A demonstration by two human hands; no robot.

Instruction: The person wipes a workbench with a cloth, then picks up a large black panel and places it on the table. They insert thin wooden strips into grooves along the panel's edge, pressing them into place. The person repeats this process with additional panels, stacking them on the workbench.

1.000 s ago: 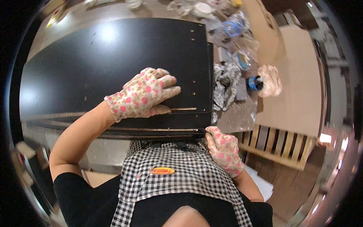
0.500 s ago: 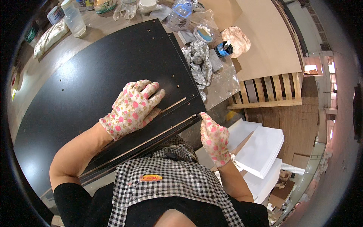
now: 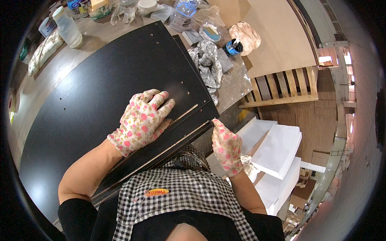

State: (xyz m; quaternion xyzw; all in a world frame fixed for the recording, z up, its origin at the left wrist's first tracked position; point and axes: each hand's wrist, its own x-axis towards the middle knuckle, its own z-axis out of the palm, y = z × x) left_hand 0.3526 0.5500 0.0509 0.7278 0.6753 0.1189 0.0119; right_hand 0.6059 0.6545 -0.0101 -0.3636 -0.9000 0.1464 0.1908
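Note:
A large black board [image 3: 104,72] with small drilled holes and a pale groove near its front edge lies before me. My left hand [image 3: 142,120], in a floral glove, rests flat on it with the fingers spread, just beside the groove. At the board's front right corner is my right hand [image 3: 227,148], gloved the same way. Its fingers are curled closed, and the fingertips touch the corner. Whatever may be inside that grip is hidden.
Behind the board, the worktable [image 3: 237,86] carries a crumpled grey cloth [image 3: 207,64], a small dark can [image 3: 233,47], a clear bottle [image 3: 67,28] and a large plastic jug [image 3: 183,16]. White boards [image 3: 275,148] are stacked at my right, near a wooden slatted pallet [image 3: 281,86].
The whole view has shifted slightly, so the table items sit a little further left. My left hand stays flat on the board, and my right hand stays at the corner.

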